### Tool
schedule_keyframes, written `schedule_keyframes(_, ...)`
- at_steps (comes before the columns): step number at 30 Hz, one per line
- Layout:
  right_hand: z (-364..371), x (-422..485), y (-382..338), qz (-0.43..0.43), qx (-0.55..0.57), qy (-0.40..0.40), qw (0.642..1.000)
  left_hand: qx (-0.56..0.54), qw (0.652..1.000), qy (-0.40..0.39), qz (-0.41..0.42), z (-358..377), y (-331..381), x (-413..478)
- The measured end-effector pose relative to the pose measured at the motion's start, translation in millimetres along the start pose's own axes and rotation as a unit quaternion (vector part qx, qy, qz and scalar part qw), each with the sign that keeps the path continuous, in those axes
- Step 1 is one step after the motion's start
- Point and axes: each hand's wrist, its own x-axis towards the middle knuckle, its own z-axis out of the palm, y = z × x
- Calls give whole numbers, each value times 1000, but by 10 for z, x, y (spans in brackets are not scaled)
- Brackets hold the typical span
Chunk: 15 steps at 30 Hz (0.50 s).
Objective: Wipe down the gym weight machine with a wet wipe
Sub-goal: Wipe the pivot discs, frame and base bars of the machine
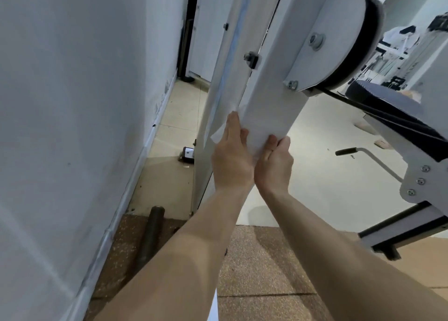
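The upright post (264,83) of the white weight machine is seen close ahead, just beside a white wall (72,102). A white wet wipe (219,134) is held against the lower part of this post. One corner shows to the left of the left hand (231,156), and a crumpled edge shows above its fingertips. Elsewhere the wipe is hard to tell apart from the white paint.

The left hand is laid flat along the post's left edge. Its fingers (234,129) are straight and together, pressing on the wipe.

The right hand (274,163) is placed just beside the left, touching it at the heel. Its thumb is set on the front face and its fingers (284,142) are curled round the right edge, clamped on the post. Whether the wipe reaches under this hand cannot be told.

A pulley wheel (339,42) with a black belt (368,110) is mounted on the post above the hands. A padded seat (388,97) and a black-gripped handle (346,151) are noted to the right. A dark bar (150,236) is lying on the speckled floor mat (254,260) near the wall.
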Motion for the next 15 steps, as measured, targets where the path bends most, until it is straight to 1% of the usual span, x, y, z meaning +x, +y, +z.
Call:
schedule_keyframes(1,34,-96,141,7,-9,-38,999,-13,1000,-7,-15,-8,-122,-117)
schedule_keyframes(3,56,-237,333,25,-23,-106,994,-4,999,-19,-46,-2,-296,-265)
schedule_keyframes(5,30,-224,340,37,-11,-132,990,5,998,-11,-59,57,-373,-222)
schedule_keyframes(7,3,-119,209,26,26,-112,993,-3,998,5,-65,97,-285,-108)
schedule_keyframes(9,-2,2,82,0,57,-61,997,-5,999,11,-47,126,-213,-45)
schedule_keyframes(11,41,33,79,-22,63,-28,997,-7,999,5,-34,132,-232,-71)
schedule_keyframes(13,142,-42,250,-22,47,-31,998,-5,999,5,-42,172,-384,-141)
schedule_keyframes(15,298,-219,547,-4,33,-56,998,10,998,12,-68,249,-663,-242)
